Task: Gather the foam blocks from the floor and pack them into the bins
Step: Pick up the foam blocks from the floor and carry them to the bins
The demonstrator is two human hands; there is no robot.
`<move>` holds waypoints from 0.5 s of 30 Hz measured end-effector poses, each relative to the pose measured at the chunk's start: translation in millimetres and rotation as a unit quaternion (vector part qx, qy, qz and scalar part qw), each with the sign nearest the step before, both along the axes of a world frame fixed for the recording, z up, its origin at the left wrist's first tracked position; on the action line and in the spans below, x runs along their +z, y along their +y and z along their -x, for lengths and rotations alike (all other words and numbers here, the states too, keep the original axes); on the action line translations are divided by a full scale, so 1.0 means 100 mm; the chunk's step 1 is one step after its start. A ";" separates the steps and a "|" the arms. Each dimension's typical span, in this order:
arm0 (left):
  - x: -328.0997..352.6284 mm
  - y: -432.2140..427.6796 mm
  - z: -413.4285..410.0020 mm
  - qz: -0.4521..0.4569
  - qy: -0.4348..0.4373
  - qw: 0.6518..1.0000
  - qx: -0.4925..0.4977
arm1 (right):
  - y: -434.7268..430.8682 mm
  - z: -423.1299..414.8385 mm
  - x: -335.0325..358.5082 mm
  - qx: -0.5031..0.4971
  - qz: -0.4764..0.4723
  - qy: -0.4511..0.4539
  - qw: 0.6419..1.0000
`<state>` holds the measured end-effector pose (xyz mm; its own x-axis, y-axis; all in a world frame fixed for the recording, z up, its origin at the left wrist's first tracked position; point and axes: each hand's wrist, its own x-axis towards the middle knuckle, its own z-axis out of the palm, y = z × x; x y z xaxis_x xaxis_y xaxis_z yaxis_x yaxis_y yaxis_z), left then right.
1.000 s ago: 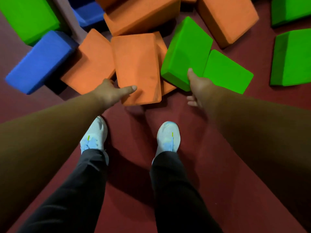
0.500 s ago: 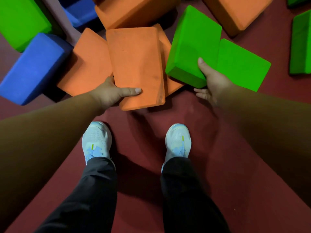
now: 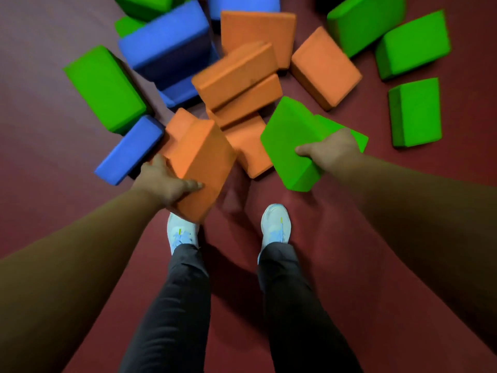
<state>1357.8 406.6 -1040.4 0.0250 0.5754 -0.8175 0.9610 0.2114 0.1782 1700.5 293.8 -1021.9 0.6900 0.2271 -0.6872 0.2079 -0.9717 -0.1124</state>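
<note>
Your left hand (image 3: 164, 181) grips rectangular orange foam block (image 3: 200, 168), centre frame; your right hand (image 3: 329, 152) grips rectangular green foam block (image 3: 289, 142), centre-right.

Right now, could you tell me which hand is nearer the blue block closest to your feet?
Left. The left hand, gripping an orange block, is just beside the blue block; the right hand holds a green block well off to its right.

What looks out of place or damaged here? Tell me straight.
Nothing looks damaged. The orange blocks in the middle lie tilted across one another on the floor. The left hand grips an orange block, the right hand a green block.
</note>
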 end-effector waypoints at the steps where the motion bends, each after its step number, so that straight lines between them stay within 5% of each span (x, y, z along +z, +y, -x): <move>1: 0.27 0.04 0.03 -0.005 0.009 1.000 -0.018 | 0.06 0.06 0.33 0.054 0.003 -0.012 0.998; 9: 2.88 0.38 0.48 -0.099 0.036 0.986 -0.132 | 0.97 0.75 3.10 0.409 -0.028 -0.087 0.908; 15: 4.47 0.43 0.88 -0.206 0.095 0.969 -0.093 | 1.68 1.40 4.55 0.546 -0.115 -0.135 0.819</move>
<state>1269.4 449.7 -593.4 0.0306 0.8541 -0.5192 0.9995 -0.0198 0.0262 1560.5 461.3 -567.2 0.1091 0.9121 -0.3951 0.9859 -0.1501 -0.0742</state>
